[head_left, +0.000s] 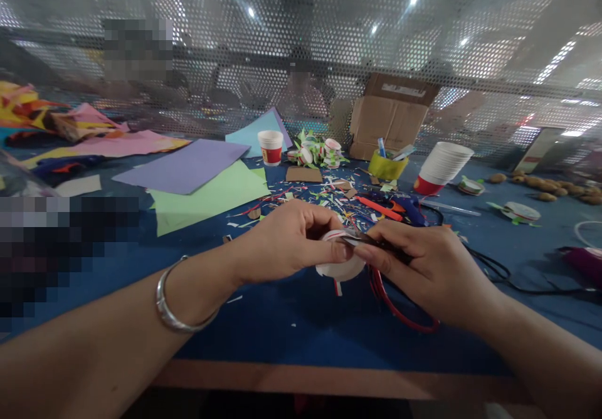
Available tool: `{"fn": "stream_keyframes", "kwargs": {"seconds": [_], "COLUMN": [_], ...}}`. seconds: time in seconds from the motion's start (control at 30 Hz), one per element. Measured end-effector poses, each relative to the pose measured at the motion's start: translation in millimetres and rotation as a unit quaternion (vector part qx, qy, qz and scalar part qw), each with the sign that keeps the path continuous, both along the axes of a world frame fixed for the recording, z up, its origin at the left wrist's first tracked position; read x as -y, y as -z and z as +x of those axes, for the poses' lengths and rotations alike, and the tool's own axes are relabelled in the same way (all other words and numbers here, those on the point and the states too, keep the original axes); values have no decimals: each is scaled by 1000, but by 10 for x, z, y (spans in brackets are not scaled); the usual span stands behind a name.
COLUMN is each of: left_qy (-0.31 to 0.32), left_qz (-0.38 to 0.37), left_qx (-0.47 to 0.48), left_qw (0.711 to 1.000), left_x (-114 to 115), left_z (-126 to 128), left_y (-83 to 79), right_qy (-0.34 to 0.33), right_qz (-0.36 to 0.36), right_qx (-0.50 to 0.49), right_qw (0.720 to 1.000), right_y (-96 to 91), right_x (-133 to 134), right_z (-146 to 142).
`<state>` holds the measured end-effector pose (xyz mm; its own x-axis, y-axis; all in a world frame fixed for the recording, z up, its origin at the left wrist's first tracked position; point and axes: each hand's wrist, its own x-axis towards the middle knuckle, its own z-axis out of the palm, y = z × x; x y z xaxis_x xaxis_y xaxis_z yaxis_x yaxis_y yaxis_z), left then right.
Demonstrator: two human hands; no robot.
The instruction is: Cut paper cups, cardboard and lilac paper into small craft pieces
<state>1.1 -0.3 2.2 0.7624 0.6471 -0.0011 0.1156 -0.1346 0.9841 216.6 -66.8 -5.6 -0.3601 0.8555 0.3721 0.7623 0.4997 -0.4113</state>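
Just above the front of the blue table, my left hand (291, 237) grips a cut-down white paper cup (345, 270) between thumb and fingers. A narrow strip with red on it hangs from the cup's lower side. My right hand (423, 262) is closed around a pair of scissors (362, 239), whose dark blades lie against the cup's rim. The fingers cover most of the scissors. Below that hand curves a red loop (404, 318); whether it is the scissors' handle I cannot tell. A silver bangle (164, 300) circles my left wrist.
Paper scraps (329, 199) litter the table (263, 337). Purple paper (183, 165) and green paper (211, 196) lie left. Behind stand one cup (270, 149), a yellow holder (388, 165) and a cup stack (444, 165). A blue glue gun (414, 209) and black cable (489, 265) lie right.
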Motion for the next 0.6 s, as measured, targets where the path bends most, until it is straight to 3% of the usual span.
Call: {"fn": "stream_keyframes", "kwargs": {"seconds": [0.3, 0.6], "left_qy": [-16, -29], "left_qz": [-29, -157], "left_qx": [-23, 34], "left_qw": [999, 987], "left_x": [-22, -27], "left_z": [-13, -24], "left_y": [-31, -11], "right_qy": [-3, -10], "right_qz": [-63, -88], "right_qx": [-40, -61], "right_qw": [997, 994], "right_y": [-13, -56], "right_x": [-47, -71], "right_z": [-15, 57]}}
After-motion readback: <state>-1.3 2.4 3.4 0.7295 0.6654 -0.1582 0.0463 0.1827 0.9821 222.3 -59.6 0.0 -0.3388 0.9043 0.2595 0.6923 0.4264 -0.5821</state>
